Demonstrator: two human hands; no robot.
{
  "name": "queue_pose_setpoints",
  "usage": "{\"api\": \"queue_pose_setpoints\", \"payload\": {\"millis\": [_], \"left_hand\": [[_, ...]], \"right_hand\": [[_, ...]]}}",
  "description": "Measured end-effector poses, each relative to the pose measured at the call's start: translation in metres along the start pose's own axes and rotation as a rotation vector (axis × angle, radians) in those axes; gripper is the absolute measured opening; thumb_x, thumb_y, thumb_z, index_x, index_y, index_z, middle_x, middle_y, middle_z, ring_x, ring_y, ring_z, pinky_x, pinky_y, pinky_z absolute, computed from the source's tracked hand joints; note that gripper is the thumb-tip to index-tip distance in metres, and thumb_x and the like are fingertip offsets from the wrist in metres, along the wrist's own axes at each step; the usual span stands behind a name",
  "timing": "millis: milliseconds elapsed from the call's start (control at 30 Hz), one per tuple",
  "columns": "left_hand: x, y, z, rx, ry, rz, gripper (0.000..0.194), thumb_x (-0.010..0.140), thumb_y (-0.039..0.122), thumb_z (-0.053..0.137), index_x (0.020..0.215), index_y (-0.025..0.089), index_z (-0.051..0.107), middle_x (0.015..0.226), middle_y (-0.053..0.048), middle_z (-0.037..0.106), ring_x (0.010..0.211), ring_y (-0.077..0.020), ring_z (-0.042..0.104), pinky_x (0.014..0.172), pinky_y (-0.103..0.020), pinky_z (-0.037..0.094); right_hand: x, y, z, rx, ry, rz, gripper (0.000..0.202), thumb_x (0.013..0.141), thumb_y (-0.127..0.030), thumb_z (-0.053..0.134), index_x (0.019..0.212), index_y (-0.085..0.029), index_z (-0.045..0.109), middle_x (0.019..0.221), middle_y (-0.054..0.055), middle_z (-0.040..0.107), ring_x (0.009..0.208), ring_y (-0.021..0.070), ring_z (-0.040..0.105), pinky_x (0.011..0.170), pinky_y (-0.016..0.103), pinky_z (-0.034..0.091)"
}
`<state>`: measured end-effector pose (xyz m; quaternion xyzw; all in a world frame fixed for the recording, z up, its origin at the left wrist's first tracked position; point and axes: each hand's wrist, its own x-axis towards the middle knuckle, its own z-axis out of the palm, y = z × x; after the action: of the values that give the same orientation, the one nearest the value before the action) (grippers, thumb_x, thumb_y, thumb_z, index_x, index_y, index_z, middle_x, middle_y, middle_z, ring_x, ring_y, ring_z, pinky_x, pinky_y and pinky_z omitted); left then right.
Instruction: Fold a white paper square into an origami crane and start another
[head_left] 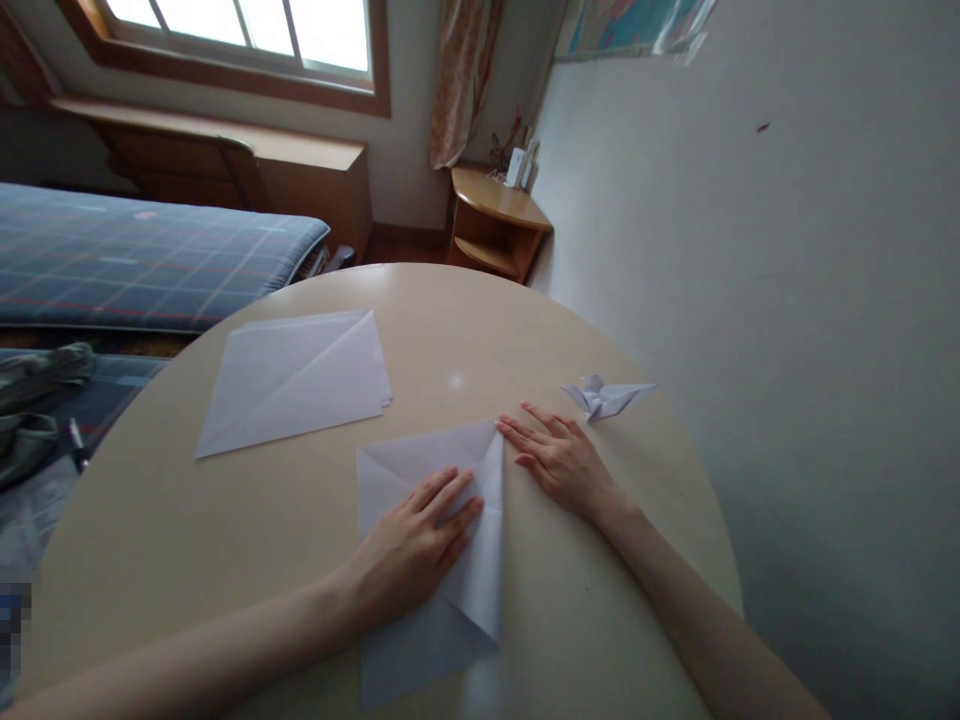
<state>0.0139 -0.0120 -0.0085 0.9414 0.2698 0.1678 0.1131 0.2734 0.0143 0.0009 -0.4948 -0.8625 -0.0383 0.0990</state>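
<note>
A white sheet of paper [420, 660] with crease lines lies on the round table in front of me, its right side folded over. My left hand [420, 540] rests flat on the middle of this sheet, fingers stretched toward the folded edge. At the sheet's upper right corner, the fingertips of my right hand [559, 460] touch the edge, while the rest of that hand lies on the tabletop with fingers apart. Just beyond the right hand sits a folded white paper crane [604, 398].
A stack of white paper [300, 385], the top sheet creased diagonally, lies at the back left of the round table [600, 620]. Left of the table is a bed with a plaid mattress [150, 260]. A wall [825, 350] stands close on the right; a corner shelf [499, 205] is behind.
</note>
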Motion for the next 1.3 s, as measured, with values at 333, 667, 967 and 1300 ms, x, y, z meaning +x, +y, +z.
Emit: {"api": "queue_pose_setpoints", "payload": {"millis": [333, 667, 967, 1300], "left_hand": [[0.001, -0.001, 0.0, 0.01, -0.012, 0.002, 0.035, 0.093, 0.023, 0.038, 0.124, 0.016, 0.053, 0.136, -0.012, 0.044, 0.127, -0.0277, 0.038, 0.099, -0.044, 0.043], [0.002, -0.001, -0.001, 0.014, -0.012, -0.005, 0.034, 0.092, 0.022, 0.04, 0.123, 0.016, 0.053, 0.137, -0.012, 0.043, 0.126, -0.0285, 0.039, 0.099, -0.044, 0.043], [0.002, -0.001, 0.0, 0.011, -0.002, -0.005, 0.034, 0.093, 0.023, 0.038, 0.124, 0.018, 0.052, 0.136, -0.011, 0.043, 0.126, -0.0272, 0.038, 0.099, -0.043, 0.043], [0.0, -0.002, 0.0, 0.033, -0.003, 0.009, 0.035, 0.094, 0.024, 0.036, 0.124, 0.017, 0.051, 0.137, -0.011, 0.042, 0.127, -0.0278, 0.038, 0.099, -0.044, 0.043]], "right_hand": [[-0.002, -0.032, 0.0, 0.064, 0.222, 0.133, 0.038, 0.092, -0.035, 0.038, 0.067, -0.021, 0.062, 0.062, 0.007, 0.063, 0.065, 0.0198, 0.055, 0.061, 0.03, 0.038], [-0.006, -0.033, -0.003, 0.343, -0.014, 0.047, 0.043, 0.09, -0.038, 0.042, 0.052, -0.019, 0.046, 0.05, 0.0, 0.051, 0.047, 0.0108, 0.043, 0.05, 0.024, 0.027], [-0.004, -0.035, -0.005, 0.402, -0.044, 0.031, 0.043, 0.089, -0.036, 0.044, 0.049, -0.017, 0.046, 0.048, -0.001, 0.049, 0.046, 0.0092, 0.04, 0.05, 0.024, 0.025], [-0.005, -0.032, -0.005, 0.356, -0.091, 0.029, 0.041, 0.087, -0.035, 0.047, 0.05, -0.017, 0.051, 0.049, -0.001, 0.052, 0.046, 0.0087, 0.04, 0.05, 0.023, 0.025]]}}
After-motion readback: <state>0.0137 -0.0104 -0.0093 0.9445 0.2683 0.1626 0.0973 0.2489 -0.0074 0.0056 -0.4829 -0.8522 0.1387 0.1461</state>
